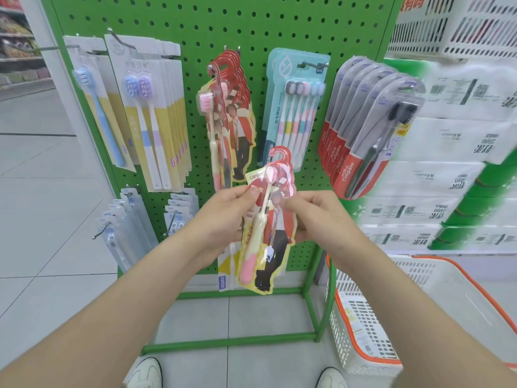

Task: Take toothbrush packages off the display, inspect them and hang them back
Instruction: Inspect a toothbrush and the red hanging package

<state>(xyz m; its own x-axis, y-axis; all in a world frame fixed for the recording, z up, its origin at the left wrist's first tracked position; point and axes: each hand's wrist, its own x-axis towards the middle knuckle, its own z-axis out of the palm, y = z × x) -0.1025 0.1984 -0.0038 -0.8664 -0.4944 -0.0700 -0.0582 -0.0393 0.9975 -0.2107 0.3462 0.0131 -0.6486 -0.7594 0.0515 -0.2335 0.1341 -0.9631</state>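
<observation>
A red toothbrush package (270,219) with a hook top, a pink-and-cream brush and a printed figure is held upright in front of the green pegboard display (251,29). My left hand (223,217) grips its left edge, thumb on the front. My right hand (316,217) pinches its right edge. Several matching red packages (229,113) hang on a peg above. A second, yellow-and-white package (225,271) shows behind my left hand; whether that hand holds it is unclear.
Yellow packs (156,116) hang at left, a teal multi-pack (293,107) and Colgate packs (363,130) at right, clear packs (126,228) lower left. A white basket with orange rim (391,312) stands on the floor at right, below stacked tissue packs (447,163).
</observation>
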